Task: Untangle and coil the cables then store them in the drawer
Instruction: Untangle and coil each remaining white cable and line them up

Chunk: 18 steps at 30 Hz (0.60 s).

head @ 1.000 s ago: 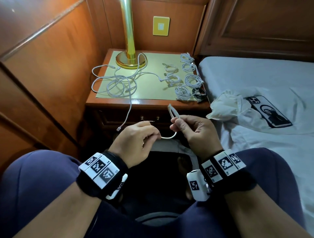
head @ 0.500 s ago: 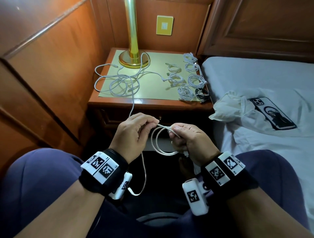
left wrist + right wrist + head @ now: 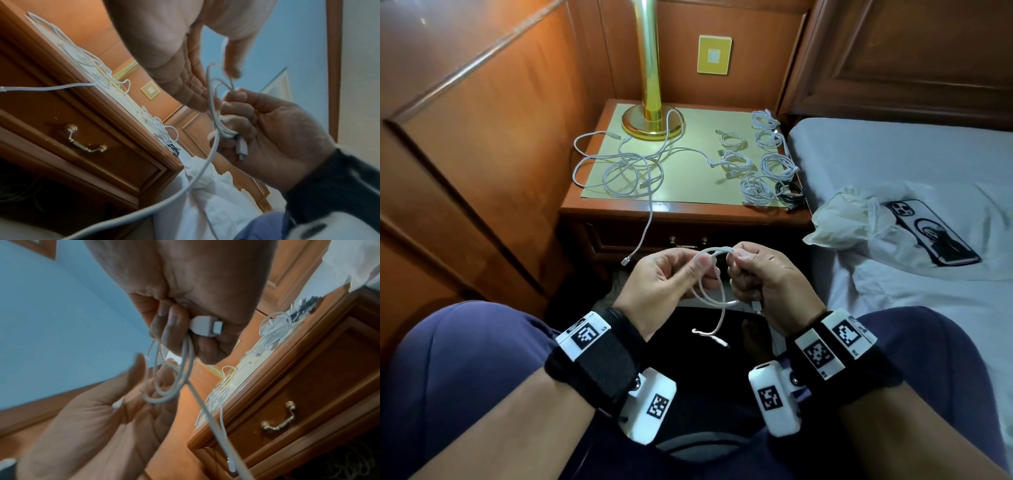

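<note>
Between the knees, at 6 o'clock from the bench [image 3: 688, 209], clamps the right grip [image 3: 763, 277] round a few small turns of white cable [image 3: 714, 291], pinning its plug [image 3: 205, 327] against the palm. Pinches the near side of the same loops between thumb and fingers of the left grip [image 3: 664, 284], at 9 o'clock of the right, seemingly ready to lay on another turn. Leaves a short free tail hanging toward the lap at 6 o'clock.

Further out, finds a loose tangle [image 3: 619, 168] at 9 o'clock on the bench, one end dangling over the front edge. Finds finished coils [image 3: 767, 161] at 3 o'clock, beside the bed [image 3: 893, 154]. Shows the drawer [image 3: 115, 155] shut beneath the top.

Looks midway through coiling this one, with the tangle and the storing not yet done.

Could spring the springy little loops open if either pinch slackens. Could kink the tail if wound without letting it turn. Could catch the dangling end with a wrist and drag the tangle off the bench.
</note>
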### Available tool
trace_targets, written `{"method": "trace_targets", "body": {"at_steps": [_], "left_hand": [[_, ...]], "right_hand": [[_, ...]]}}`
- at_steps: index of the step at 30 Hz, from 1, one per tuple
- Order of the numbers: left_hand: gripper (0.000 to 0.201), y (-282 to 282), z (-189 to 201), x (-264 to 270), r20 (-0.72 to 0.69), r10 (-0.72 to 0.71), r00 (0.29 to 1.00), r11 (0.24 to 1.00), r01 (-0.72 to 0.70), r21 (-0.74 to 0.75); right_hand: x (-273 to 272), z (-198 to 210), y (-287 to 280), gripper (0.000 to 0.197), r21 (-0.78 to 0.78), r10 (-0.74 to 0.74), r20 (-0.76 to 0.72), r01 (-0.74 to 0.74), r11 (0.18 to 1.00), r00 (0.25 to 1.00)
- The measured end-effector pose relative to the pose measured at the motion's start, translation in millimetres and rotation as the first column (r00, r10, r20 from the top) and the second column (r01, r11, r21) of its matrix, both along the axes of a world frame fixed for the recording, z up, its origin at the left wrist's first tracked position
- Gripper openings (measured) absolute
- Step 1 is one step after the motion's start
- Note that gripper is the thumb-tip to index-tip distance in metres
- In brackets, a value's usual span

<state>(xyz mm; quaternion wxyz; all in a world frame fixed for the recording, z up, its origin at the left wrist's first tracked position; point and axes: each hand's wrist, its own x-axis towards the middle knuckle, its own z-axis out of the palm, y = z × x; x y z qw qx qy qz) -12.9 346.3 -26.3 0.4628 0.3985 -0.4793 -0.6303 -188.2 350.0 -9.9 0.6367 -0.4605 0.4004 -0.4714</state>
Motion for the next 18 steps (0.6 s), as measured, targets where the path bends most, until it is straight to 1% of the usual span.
{"method": "trace_targets", "body": {"at_steps": [1, 2, 4, 5, 8, 9, 10, 11, 12, 13, 14, 15, 16, 17, 18], "left_hand": [[0.020, 0.6, -2.1, -1.0, 0.009, -0.003, 1.000, 0.999, 0.004, -0.038], [0.017, 0.3, -3.9, -2.0, -0.005, 0.013, 1.000, 0.999, -0.013, -0.031], [0.024, -1.4, -4.0, -4.3, -0.089, 0.043, 0.995, 0.997, -0.037, 0.060], [0.027, -2.5, -2.5, -4.5, -0.158, 0.040, 0.987, 0.993, -0.022, 0.114], [0.028, -4.5, 3.9, -1.7, -0.357, -0.016, 0.934, 0.970, 0.100, 0.220], [0.029, -5.3, 5.7, -0.2, -0.387, -0.030, 0.922, 0.964, 0.129, 0.233], [0.029, -6.1, 7.0, 0.6, -0.387, -0.040, 0.921, 0.960, 0.142, 0.239], [0.025, -7.2, 8.0, 0.3, -0.348, -0.049, 0.936, 0.962, 0.138, 0.234], [0.019, -8.7, 7.5, -0.3, -0.251, -0.049, 0.967, 0.975, 0.101, 0.197], [0.014, -10.0, 5.7, -0.8, -0.102, -0.032, 0.994, 0.991, 0.044, 0.125], [0.014, -10.7, 2.4, -1.1, 0.068, 0.010, 0.998, 1.000, -0.012, 0.021], [0.014, -11.0, -2.0, -1.0, 0.215, 0.067, 0.974, 0.995, -0.048, -0.091], [0.013, -10.0, -5.7, -1.2, 0.320, 0.131, 0.938, 0.978, -0.070, -0.196], [0.012, -8.7, -8.7, -0.5, 0.387, 0.185, 0.903, 0.959, -0.081, -0.270], [0.011, -6.8, -9.3, -0.1, 0.414, 0.218, 0.884, 0.947, -0.089, -0.309]], "right_hand": [[0.3, -0.4, -0.7, 0.019, -0.007, -0.009, -0.019, 0.009, 1.000, 1.000], [0.6, -1.2, -1.4, 0.018, -0.009, -0.015, -0.032, 0.014, 1.000, 0.999], [1.4, -1.8, -1.8, 0.019, -0.012, -0.015, -0.040, 0.015, 1.000, 0.999], [1.9, -1.8, -1.8, 0.022, -0.020, -0.017, -0.053, 0.016, 1.000, 0.998], [2.3, -1.6, -2.9, 0.028, -0.068, -0.027, -0.144, 0.018, 0.998, 0.989], [2.5, -1.5, -3.7, 0.027, -0.083, -0.032, -0.167, 0.018, 0.996, 0.985], [2.4, -1.6, -4.6, 0.026, -0.097, -0.038, -0.185, 0.020, 0.995, 0.982], [2.4, -2.3, -5.7, 0.025, -0.104, -0.044, -0.197, 0.023, 0.994, 0.979], [2.1, -3.5, -6.4, 0.024, -0.103, -0.046, -0.205, 0.025, 0.994, 0.978], [2.5, -4.5, -6.5, 0.024, -0.097, -0.040, -0.203, 0.020, 0.995, 0.978], [2.9, -6.3, -6.3, 0.024, -0.089, -0.028, -0.199, 0.011, 0.996, 0.980], [3.4, -7.7, -5.7, 0.024, -0.084, -0.016, -0.199, -0.001, 0.996, 0.980], [3.8, -9.0, -5.1, 0.025, -0.081, -0.010, -0.205, -0.007, 0.997, 0.979], [3.9, -10.3, -4.9, 0.026, -0.078, -0.010, -0.210, -0.007, 0.997, 0.978], [3.7, -11.3, -5.2, 0.029, -0.076, -0.013, -0.213, -0.003, 0.997, 0.977]]}}
